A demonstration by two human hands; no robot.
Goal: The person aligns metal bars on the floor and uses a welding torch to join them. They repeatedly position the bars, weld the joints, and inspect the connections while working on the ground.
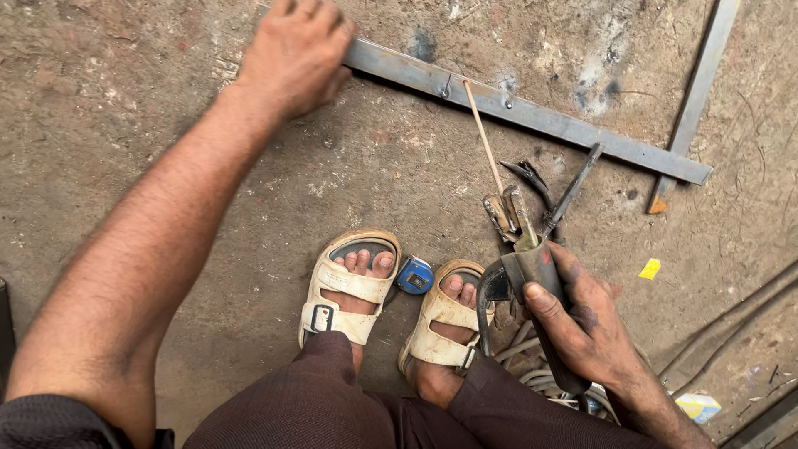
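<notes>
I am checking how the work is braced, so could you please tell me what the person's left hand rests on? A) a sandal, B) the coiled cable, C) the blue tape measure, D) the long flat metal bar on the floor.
D: the left hand presses down on the end of the long flat metal bar, while the right hand holds the welding rod holder.

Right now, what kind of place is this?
Probably a welding or metal workshop: the right hand holds an electrode holder with a welding rod touching a flat steel bar on the scorched concrete floor.
</notes>
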